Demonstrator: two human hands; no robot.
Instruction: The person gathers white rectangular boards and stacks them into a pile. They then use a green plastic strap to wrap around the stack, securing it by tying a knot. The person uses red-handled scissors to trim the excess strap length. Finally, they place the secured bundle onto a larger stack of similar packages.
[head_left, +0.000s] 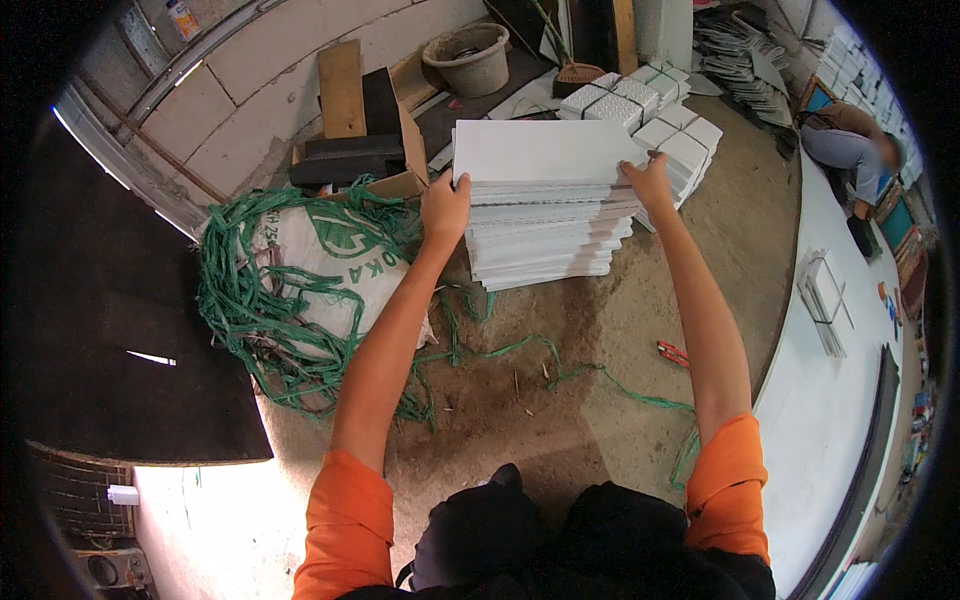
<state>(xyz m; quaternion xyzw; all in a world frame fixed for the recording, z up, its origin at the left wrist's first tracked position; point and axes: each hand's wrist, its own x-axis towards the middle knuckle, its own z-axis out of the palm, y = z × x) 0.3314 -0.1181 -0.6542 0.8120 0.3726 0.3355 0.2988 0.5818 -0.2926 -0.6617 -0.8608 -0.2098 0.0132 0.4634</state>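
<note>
In front of me stands a tall stack of white flat boards (545, 235), its edges slightly uneven. My left hand (445, 208) grips the top boards at their left side, thumb along the edge and fingers mostly hidden. At the opposite side my right hand (648, 188) holds the same upper boards. The topmost white board (540, 150) lies flat and bare between both hands. Strands of green twine (525, 345) run over the floor below the stack. Just behind my right hand are white bundles (680, 140) tied with dark straps.
A white sack (330, 265) heaped with tangled green twine (240, 300) sits left. A red-handled tool (673, 353) lies by my right forearm. Behind are a bucket (467, 62) and a cardboard box (410, 150). Another person (850, 150) crouches beside a white surface (800, 400) at right.
</note>
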